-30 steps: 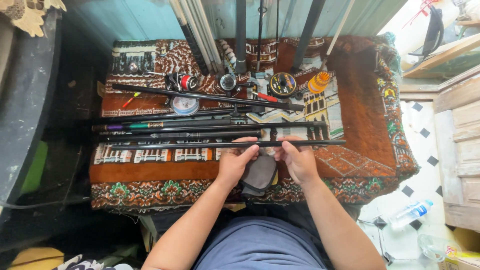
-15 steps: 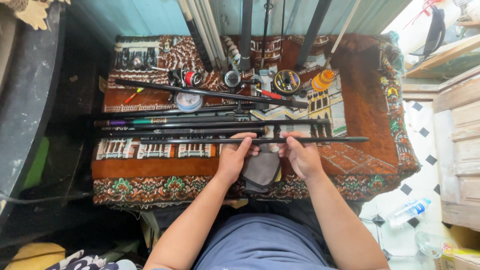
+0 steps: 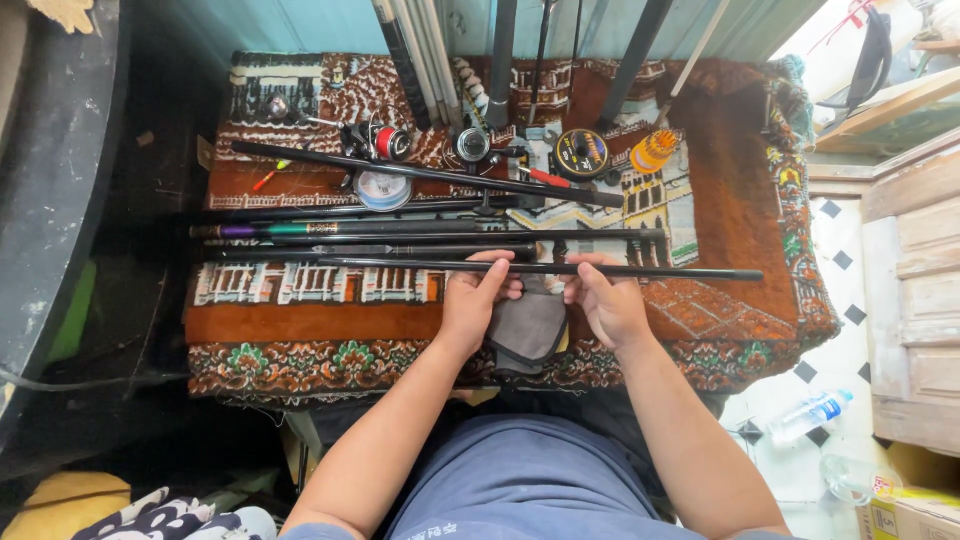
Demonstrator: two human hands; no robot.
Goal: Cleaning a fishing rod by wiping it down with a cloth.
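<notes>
Black rod section (image 3: 650, 271) sliding further right since a moment ago, my left hand (image 3: 478, 303) and right hand (image 3: 606, 303) both gripping it over the patterned rug (image 3: 730, 200), grey cloth (image 3: 528, 333) beneath.

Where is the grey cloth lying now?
In the head view, the grey cloth lies on the patterned rug, between the left hand and the right hand, below the black rod.
</notes>
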